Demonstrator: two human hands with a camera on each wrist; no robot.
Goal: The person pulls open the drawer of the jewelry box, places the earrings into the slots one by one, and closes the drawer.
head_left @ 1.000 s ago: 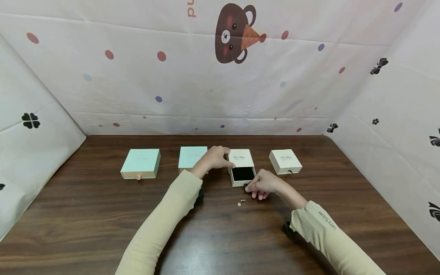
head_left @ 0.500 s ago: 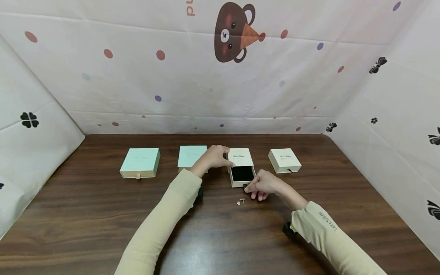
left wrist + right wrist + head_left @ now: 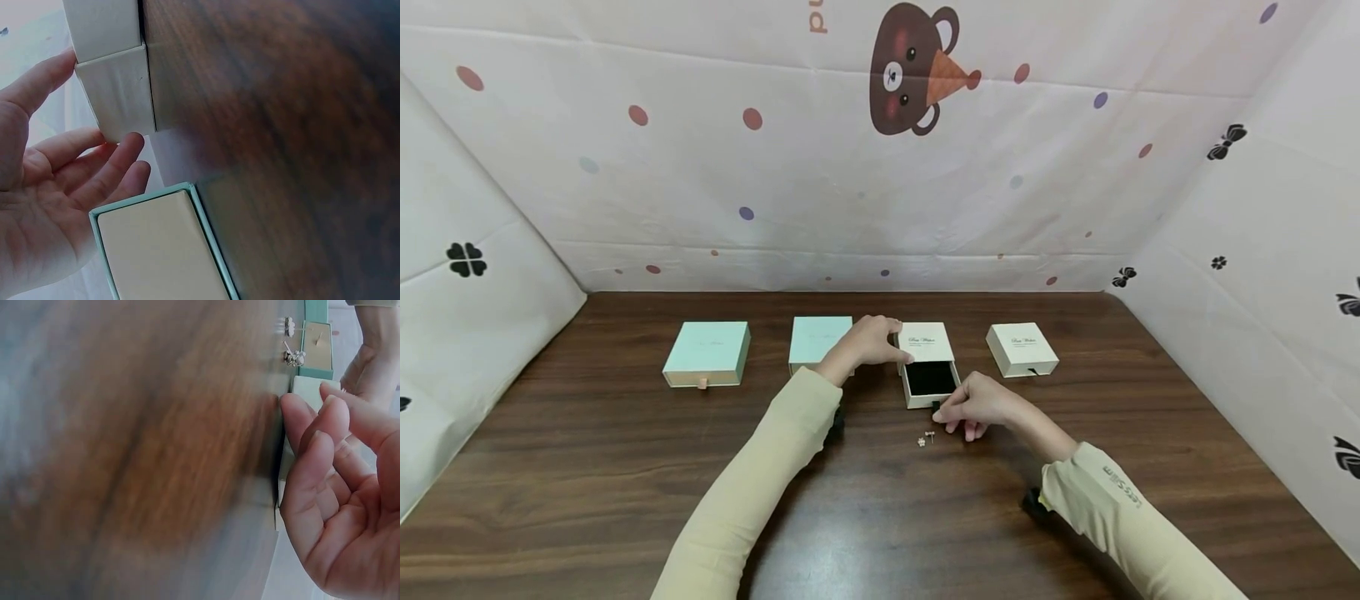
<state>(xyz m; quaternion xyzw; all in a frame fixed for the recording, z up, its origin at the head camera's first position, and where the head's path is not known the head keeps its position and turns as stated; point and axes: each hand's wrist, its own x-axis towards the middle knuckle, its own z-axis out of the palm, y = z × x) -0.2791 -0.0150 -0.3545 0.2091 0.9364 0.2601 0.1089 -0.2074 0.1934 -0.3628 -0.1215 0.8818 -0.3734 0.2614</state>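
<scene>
A white drawer-style jewelry box (image 3: 926,340) stands near the middle of the table, its drawer pulled partly out and showing a black lining (image 3: 930,378). My left hand (image 3: 868,342) holds the box's outer sleeve at its left side; in the left wrist view, the thumb and index finger span that side. My right hand (image 3: 973,405) pinches the short black ribbon tab (image 3: 936,407) at the drawer front; the fingers hide part of it. Two small earrings (image 3: 927,439) lie on the table just in front of the drawer, also visible as earrings (image 3: 292,344) in the right wrist view.
A second white box (image 3: 1022,350) stands to the right, its drawer closed. To the left are two mint-green boxes, one beside my left hand (image 3: 818,340) and one farther left (image 3: 707,354). The wooden table (image 3: 880,517) meets a printed cloth backdrop (image 3: 805,183) behind.
The drawer is very slightly farther out of its sleeve, and my right hand has shifted a little toward me. My left hand keeps its place on the box.
</scene>
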